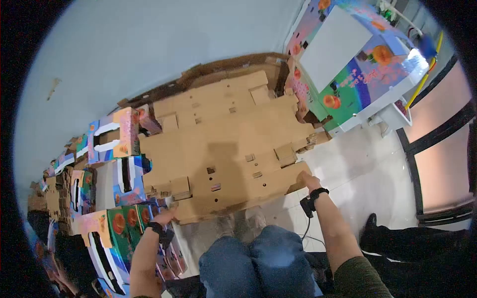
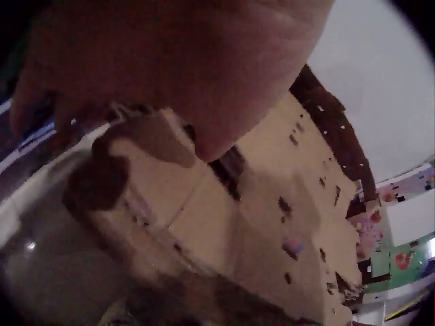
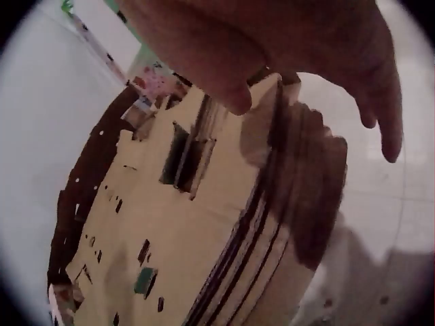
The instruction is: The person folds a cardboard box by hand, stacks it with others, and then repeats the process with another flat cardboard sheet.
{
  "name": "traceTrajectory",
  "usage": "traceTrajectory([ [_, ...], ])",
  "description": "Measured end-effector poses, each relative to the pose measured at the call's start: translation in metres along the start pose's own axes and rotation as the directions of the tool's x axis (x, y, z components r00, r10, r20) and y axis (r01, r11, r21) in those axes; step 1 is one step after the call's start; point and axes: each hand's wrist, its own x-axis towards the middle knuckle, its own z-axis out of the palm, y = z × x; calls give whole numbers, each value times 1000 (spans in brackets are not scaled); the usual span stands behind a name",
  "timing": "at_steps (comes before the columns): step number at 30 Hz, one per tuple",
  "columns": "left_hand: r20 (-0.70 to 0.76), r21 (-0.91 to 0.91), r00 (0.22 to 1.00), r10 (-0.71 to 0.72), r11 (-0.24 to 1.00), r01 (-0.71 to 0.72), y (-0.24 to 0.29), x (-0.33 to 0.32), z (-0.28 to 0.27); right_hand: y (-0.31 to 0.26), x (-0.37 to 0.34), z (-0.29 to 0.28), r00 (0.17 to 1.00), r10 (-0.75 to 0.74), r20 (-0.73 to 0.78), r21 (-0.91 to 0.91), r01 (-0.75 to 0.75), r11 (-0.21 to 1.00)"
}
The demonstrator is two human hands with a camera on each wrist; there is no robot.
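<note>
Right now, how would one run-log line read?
cardboard stack: lying flat | left hand: near-left corner | right hand: near-right corner

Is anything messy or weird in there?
A bit. The cardboard sheets look unevenly stacked: at the right hand's end, their layered edges don't line up. Also, a small tan mark stands out on the pale wall; I can't tell what it is.
</note>
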Motion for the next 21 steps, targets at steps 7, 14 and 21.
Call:
traceTrajectory([
  [7, 66, -89, 866, 495, 868, -489, 74, -212, -88, -3, -114, -108, 990, -32, 139, 619, -62, 783],
  [14, -3, 392, 836, 549, 770, -504, 41, -344, -8, 27, -272, -153, 772, -595, 225, 323, 517, 793],
  [21, -397, 629, 659, 639, 712, -312, -31, -379, 60, 131, -345, -98, 465, -885, -29, -102, 879, 465],
])
